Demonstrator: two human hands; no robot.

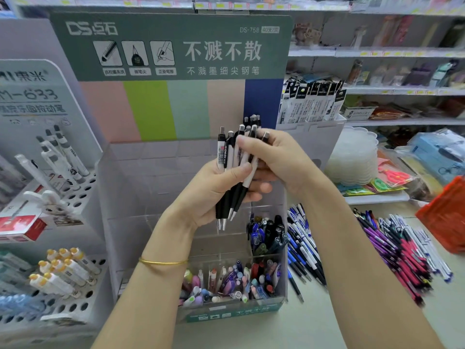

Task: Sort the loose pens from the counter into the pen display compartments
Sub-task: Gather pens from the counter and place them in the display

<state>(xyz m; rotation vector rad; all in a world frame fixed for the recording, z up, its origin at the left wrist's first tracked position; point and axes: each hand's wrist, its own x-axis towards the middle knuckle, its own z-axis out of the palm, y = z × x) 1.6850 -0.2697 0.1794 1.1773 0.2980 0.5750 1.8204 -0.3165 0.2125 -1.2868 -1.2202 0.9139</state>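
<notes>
A clear tiered display [151, 172] with a green header card [171, 46] stands on the pale counter [448, 311], and most of its compartments look bare. To its left is a white rack [83, 295] with holes, holding white pens. Loose pens lie on the counter right of the display: a blue-and-white pile [302, 243] just beside it, and a purple, pink and black pile [402, 253] further right, near an orange basket [445, 215]. The front low compartment [226, 280] is packed with pastel pens, and the right one above it [266, 238] holds blue and dark ones.

Both hands are raised in front of the display. The left hand [216, 192] grips a bunch [227, 205] of black-and-white click pens, tips down, with fingers curled behind and thumb across the front. The right hand [281, 162] curls its fingers over the upper ends of the bunch. A gold bangle [163, 262] circles the left wrist
</notes>
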